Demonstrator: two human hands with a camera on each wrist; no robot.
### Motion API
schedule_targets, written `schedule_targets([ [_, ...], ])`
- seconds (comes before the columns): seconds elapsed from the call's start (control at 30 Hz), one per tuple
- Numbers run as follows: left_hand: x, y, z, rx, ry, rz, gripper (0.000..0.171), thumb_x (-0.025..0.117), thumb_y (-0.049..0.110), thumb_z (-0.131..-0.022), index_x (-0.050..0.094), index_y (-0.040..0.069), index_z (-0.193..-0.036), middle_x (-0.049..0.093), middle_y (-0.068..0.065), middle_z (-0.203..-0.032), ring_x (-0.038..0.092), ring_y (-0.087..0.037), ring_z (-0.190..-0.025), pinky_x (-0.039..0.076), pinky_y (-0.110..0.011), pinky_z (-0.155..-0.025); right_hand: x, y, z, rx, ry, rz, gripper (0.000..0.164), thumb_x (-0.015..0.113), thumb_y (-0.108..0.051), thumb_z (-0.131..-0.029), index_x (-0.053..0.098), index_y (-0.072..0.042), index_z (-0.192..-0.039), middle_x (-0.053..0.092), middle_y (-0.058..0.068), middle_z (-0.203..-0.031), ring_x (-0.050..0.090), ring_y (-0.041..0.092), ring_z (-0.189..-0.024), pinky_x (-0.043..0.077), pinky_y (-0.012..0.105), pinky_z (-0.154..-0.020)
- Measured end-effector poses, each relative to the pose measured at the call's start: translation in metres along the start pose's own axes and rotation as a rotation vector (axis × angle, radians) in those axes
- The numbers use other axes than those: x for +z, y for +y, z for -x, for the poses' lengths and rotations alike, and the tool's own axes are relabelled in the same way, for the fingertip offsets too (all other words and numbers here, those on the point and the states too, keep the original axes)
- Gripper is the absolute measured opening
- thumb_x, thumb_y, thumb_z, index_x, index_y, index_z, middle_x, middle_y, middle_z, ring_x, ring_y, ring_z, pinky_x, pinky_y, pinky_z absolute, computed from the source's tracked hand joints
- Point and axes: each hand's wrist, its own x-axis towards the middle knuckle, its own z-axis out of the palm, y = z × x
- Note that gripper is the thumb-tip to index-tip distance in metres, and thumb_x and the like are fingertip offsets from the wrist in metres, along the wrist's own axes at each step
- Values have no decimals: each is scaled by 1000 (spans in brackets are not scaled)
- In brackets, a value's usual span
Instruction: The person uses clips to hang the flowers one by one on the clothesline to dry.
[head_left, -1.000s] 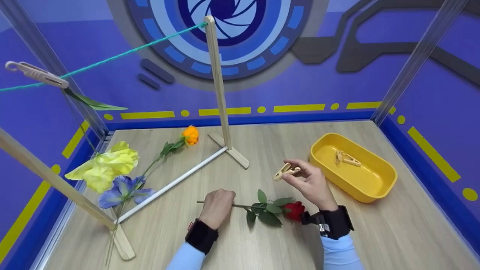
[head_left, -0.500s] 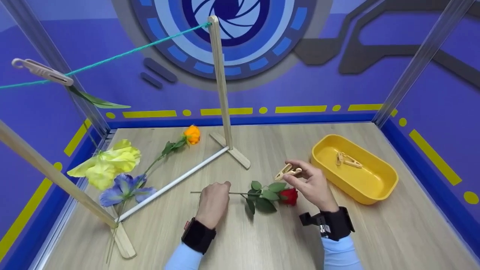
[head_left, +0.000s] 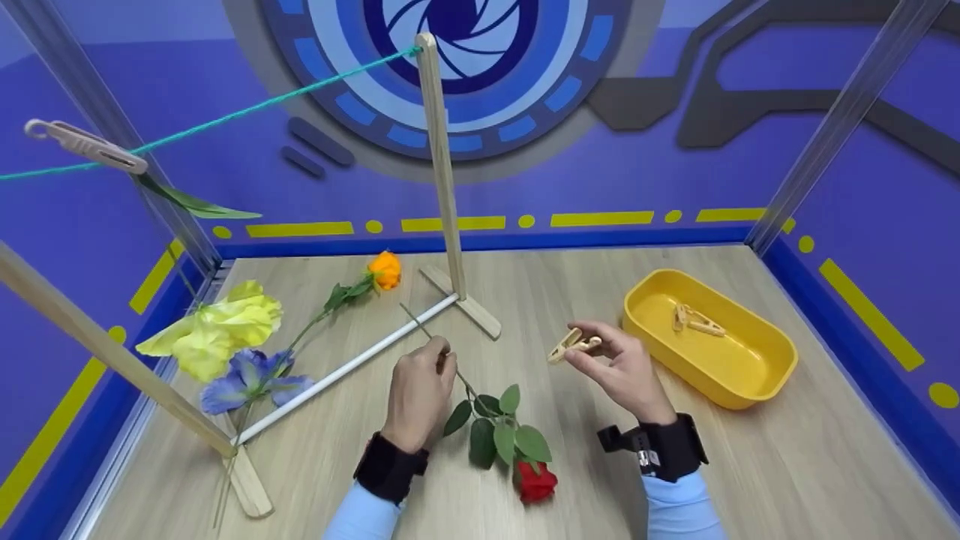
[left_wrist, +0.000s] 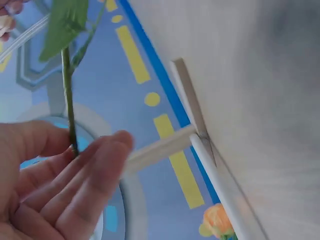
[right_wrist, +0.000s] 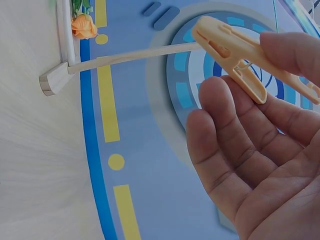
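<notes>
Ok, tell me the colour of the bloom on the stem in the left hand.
The bloom is red; the head view shows it best.

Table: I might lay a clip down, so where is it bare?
Bare: the back, between post and tub; in front of the tub, right of the right sleeve. Crowded: left, beside the white bar, with other flowers; mid-front, where the left hand holds the red rose.
</notes>
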Motion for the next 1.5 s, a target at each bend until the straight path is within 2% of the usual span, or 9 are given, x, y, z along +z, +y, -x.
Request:
schedule_targets([
  [0.17,-9,4,-5,-69,20,176,9,72,-1,-92,66,5,-93,73,-4,-79,70,-14,-68,58,-30,-63,5,2,1,-11,-21,-6,35,77,8,-86,71,5,-120,75,13,-97,68,6,-86,56,20,-74],
  [0.37,-23,10,-10,-146,64,301,25,73,-4,-91,54,0,-105,73,-8,-83,74,-19,-72,59,-30,-65,10,0,-1,-30,-37,-7,36,78,7,-86,69,8,-120,75,12,-96,69,6,-86,55,19,-74],
  [0.53,-38,11,-13,-208,70,414,30,72,-2,-94,53,-3,-116,75,-6,-83,73,-18,-69,59,-27,-63,15,-2,-5,-53,-61,-18,35,77,7,-86,70,6,-120,75,13,-97,69,7,-88,56,20,-76],
  [0.67,-49,8,-17,-208,67,448,30,70,0,-96,54,-5,-121,75,-6,-84,74,-18,-70,60,-29,-66,20,-5,-15,-69,-110,-12,34,76,4,-89,69,5,-122,74,13,-99,68,8,-89,56,21,-79],
  [0.9,-71,3,-29,-173,56,409,33,69,0,-97,55,-4,-126,75,-8,-86,73,-30,-71,58,-26,-64,34,-26,-56,-122,-209,48,36,75,-1,-92,67,5,-127,72,13,-102,68,14,-88,57,24,-80],
  [1.07,-89,2,-36,-129,46,338,32,69,-1,-97,56,-4,-126,74,-9,-87,73,-26,-73,58,-25,-64,43,-49,-92,-184,-266,81,40,72,-4,-96,63,6,-133,67,15,-105,67,18,-86,57,23,-77],
  [1.27,-110,1,-49,-62,59,193,28,67,4,-99,59,-2,-126,73,-11,-92,71,-22,-79,57,-31,-71,51,-82,-134,-292,-316,118,42,71,-3,-97,61,7,-136,66,18,-106,72,25,-84,58,27,-75],
  [1.5,-135,-5,-66,-64,30,135,28,65,7,-102,59,-2,-128,73,-15,-99,71,-24,-86,56,-36,-79,63,-124,-175,-342,-359,159,37,71,-6,-97,63,7,-130,69,17,-109,72,24,-84,60,33,-75],
])
